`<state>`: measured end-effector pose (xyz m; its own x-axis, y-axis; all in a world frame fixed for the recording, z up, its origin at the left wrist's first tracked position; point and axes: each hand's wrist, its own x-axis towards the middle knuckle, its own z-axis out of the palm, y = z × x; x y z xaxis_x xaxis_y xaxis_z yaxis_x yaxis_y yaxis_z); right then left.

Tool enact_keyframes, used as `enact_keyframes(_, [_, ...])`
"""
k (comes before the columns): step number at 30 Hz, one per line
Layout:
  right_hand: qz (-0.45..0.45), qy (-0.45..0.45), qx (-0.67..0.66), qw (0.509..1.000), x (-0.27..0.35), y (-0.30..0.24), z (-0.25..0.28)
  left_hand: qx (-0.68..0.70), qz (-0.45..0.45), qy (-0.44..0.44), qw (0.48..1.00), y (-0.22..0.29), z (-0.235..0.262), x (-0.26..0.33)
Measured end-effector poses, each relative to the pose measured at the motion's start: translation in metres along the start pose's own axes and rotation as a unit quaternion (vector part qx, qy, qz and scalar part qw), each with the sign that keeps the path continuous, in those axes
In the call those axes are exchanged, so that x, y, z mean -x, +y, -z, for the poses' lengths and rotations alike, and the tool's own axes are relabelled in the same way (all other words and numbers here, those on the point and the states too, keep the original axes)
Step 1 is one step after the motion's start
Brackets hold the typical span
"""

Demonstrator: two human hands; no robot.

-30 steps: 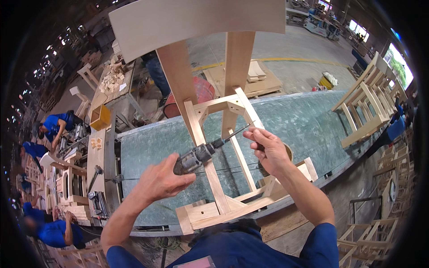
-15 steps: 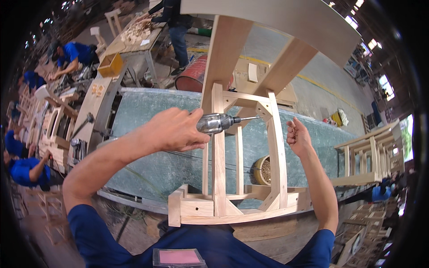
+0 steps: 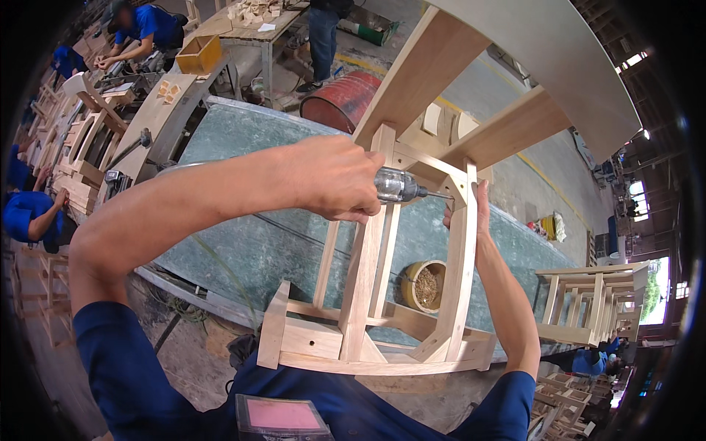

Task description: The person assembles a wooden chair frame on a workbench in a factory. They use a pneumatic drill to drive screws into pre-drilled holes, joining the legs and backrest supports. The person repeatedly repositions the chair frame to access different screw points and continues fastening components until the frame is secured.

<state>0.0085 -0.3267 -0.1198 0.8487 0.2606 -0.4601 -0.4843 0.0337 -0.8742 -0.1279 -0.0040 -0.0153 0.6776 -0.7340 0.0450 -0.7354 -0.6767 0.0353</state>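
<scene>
Fingers of the left hand (image 3: 338,178) grasp a drill (image 3: 397,185), its tip at a corner block (image 3: 459,189); contact cannot be told. Fingers of the right hand (image 3: 482,212) close around the adjoining bar of the wooden chair frame (image 3: 457,287). Half a second earlier, this hand is apart from the wood and the tip lies short of the block; the frame now appears braced for drill work there. The frame stands tilted over the green counter (image 3: 228,257), which bears a yellow tub (image 3: 408,284). Beyond lies a red drum (image 3: 342,103).
</scene>
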Motion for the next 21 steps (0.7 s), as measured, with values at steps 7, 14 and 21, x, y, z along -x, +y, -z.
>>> enact_keyframes(7, [-0.029,0.042,0.015,0.999,0.001,-0.006,-0.011,0.006,-0.016,-0.010,1.000,-0.012,0.003,-0.009])
enact_keyframes(14, [-0.012,0.045,0.024,0.999,0.000,-0.004,-0.009,-0.024,-0.052,-0.037,0.998,-0.037,0.007,-0.022])
enact_keyframes(21, [-0.026,0.042,-0.001,0.999,0.001,-0.005,-0.012,-0.035,-0.059,-0.036,0.997,-0.036,0.007,-0.023])
